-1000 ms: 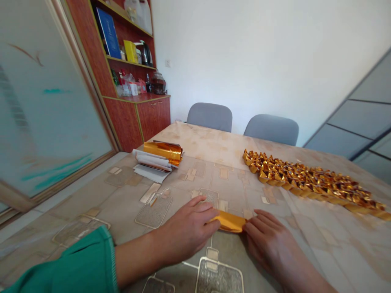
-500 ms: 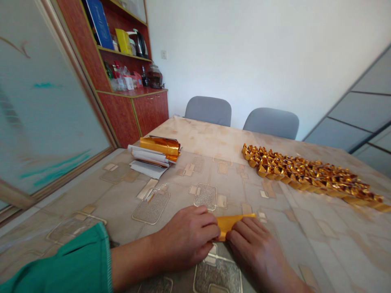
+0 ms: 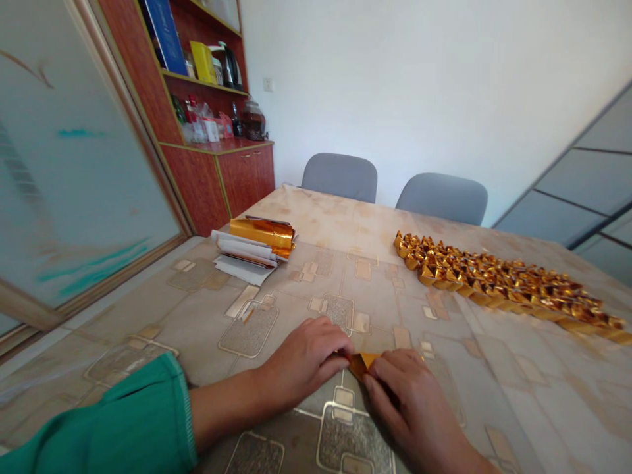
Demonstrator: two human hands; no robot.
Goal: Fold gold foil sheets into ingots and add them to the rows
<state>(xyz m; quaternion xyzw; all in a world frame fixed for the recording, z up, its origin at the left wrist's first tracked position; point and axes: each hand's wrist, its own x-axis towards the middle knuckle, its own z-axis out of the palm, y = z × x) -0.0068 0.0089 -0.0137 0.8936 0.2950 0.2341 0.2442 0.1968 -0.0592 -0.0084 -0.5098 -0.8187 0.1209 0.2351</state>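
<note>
Folded gold foil (image 3: 364,364) sits between the two hands, its small pointed shape mostly covered by fingers. The left hand (image 3: 301,362) is curled inward, with its fingertips closed against the left end of the foil. The right hand (image 3: 412,401) arches over the other end, its fingers bent and pressing down on the foil. Neither hand is spread open, and the two nearly meet, with only a narrow strip of gold showing between them. The foil rests on a patterned tablecloth (image 3: 336,217) or is held just above it; the exact contact is hidden by the fingers.

A green sleeve (image 3: 103,408) covers the left forearm at the near edge of the view. Well ahead and to the left of the hands, a roll of gold foil (image 3: 261,232) lies on a pile of white paper (image 3: 241,260). Ahead and to the right of the hands, rows of folded gold foil ingots (image 3: 498,284) stretch across the table in a dense band, well apart from both hands. Beyond the table stand two grey chairs (image 3: 340,176) and a red wooden cabinet (image 3: 212,178).
</note>
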